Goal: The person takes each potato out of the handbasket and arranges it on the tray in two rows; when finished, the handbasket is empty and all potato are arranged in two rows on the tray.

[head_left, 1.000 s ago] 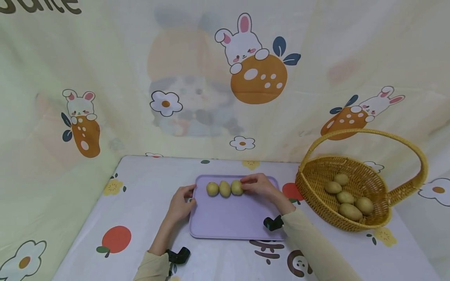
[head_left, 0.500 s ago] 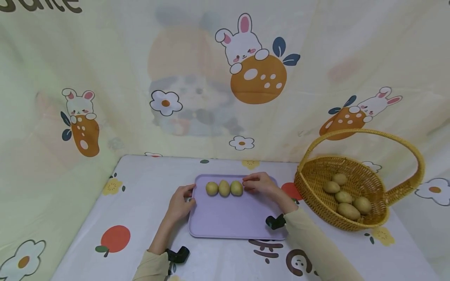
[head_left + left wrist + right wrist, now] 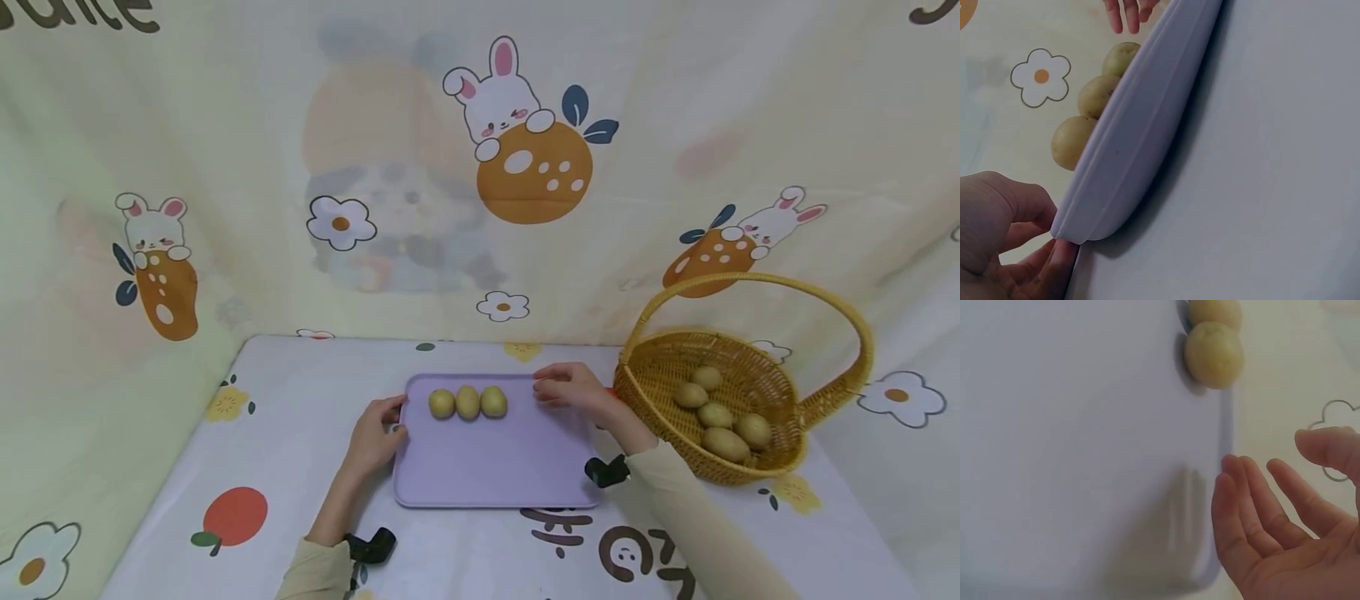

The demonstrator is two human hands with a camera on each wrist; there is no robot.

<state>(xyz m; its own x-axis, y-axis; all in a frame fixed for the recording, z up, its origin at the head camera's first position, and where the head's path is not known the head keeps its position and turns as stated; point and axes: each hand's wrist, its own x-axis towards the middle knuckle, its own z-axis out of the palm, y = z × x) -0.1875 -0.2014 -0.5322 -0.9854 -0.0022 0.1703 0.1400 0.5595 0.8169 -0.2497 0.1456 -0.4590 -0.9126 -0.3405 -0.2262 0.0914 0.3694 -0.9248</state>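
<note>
Left wrist view, tray (image 3: 1138, 131) partly hiding potatoes (image 3: 1094, 95), left hand (image 3: 999, 215) gripping it, right hand (image 3: 1130, 14) cropped, spread, empty

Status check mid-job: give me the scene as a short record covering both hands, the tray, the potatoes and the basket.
Left hand: grips left edge of lilac tray
Right hand: fingers relaxed, holding nothing, near the tray's far right corner
Tray potatoes: three, in a row near the far edge
Basket: wicker, right of the tray
Basket potatoes: five visible
</note>
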